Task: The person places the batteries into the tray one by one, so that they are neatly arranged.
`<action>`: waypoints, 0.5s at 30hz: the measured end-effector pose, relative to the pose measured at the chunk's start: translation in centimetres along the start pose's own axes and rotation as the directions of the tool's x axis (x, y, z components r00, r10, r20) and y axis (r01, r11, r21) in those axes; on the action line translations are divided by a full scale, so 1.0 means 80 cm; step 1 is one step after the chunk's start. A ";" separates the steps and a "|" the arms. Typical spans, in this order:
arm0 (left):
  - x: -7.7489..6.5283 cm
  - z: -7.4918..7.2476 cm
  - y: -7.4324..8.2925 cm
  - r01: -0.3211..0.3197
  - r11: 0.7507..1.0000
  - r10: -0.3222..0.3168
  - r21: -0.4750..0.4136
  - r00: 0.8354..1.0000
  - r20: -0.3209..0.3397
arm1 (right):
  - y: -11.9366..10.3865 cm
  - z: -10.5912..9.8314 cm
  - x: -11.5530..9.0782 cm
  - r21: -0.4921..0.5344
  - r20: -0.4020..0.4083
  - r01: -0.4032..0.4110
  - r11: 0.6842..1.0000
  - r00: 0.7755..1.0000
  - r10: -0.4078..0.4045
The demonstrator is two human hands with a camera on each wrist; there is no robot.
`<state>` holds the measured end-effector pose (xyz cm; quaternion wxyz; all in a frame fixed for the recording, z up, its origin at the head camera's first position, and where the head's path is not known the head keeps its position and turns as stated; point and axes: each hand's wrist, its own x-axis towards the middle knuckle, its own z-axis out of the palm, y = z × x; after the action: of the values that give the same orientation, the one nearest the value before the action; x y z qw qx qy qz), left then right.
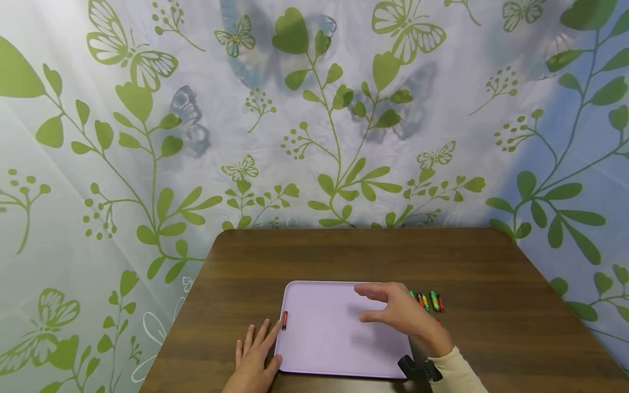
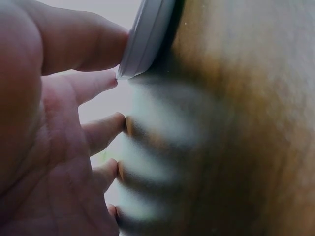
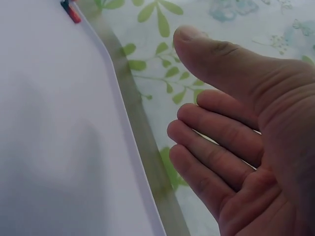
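Note:
A shallow lilac tray (image 1: 339, 333) lies on the wooden table. Inside it, along the left rim, is one small red and black battery (image 1: 285, 320), which also shows in the right wrist view as a red and dark piece (image 3: 71, 12). My left hand (image 1: 255, 357) rests at the tray's left edge, fingers spread. In the left wrist view, its thumb and forefinger touch the tray's rim (image 2: 142, 44) while the other fingertips meet the table. Above the tray's right part hovers my right hand (image 1: 398, 308), thumb apart from loosely bent fingers, with nothing between them.
Right of the tray, several green and red batteries (image 1: 434, 301) lie close together on the table (image 1: 506, 327), partly behind the right hand. A black band (image 1: 419, 369) circles the right wrist. A leaf-and-butterfly curtain (image 1: 314, 164) hangs behind the table.

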<state>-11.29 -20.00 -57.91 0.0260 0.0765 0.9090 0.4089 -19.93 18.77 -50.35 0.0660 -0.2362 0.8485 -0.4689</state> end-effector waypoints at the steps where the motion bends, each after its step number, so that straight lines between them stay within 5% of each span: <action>1: 0.000 -0.001 0.001 0.004 1.000 -0.004 -0.005 1.000 0.003 | 0.001 -0.004 -0.003 -0.002 -0.004 -0.002 1.000 1.000 0.002; 15: -0.001 -0.011 0.016 0.035 0.999 -0.035 -0.017 0.999 0.037 | 0.022 -0.070 -0.054 -0.112 -0.063 -0.001 0.994 0.998 -0.006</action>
<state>-11.12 -19.85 -56.39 0.0505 0.0677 0.9059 0.4151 -18.58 25.85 -49.15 0.0254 -0.2255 0.8749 -0.4279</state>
